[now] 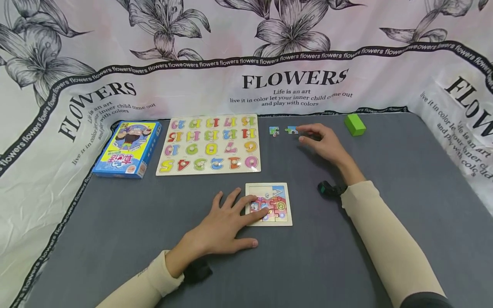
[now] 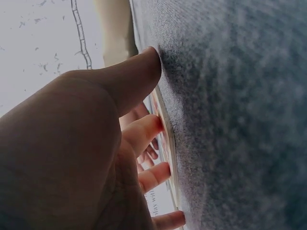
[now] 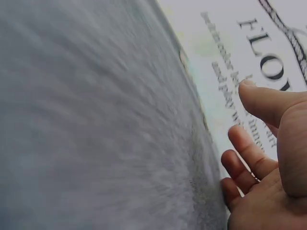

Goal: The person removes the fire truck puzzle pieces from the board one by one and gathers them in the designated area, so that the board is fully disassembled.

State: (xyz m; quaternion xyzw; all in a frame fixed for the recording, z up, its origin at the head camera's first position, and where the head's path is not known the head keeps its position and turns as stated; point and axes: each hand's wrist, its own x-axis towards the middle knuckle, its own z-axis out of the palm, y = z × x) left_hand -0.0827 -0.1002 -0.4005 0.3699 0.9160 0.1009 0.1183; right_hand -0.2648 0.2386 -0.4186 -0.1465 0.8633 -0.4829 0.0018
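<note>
A small square jigsaw puzzle (image 1: 282, 214) in a pale wooden frame lies on the grey table, with a red and pink picture partly filled in. My left hand (image 1: 227, 226) spreads its fingers over its left side, two fingertips resting on the picture and the thumb on the table. Two loose jigsaw pieces, one blue-green piece (image 1: 274, 131) and another piece (image 1: 290, 129), lie farther back. Right beside the second piece is my right hand (image 1: 323, 143), index fingertip at its edge. In the right wrist view the right hand (image 3: 268, 158) has loosely bent fingers with nothing between them.
A wooden number board (image 1: 208, 169) lies behind the left hand. Left of it is a blue and yellow box (image 1: 125, 149). A green block (image 1: 354, 125) stands at the back right. A flower-printed cloth (image 1: 192, 90) hangs behind the table.
</note>
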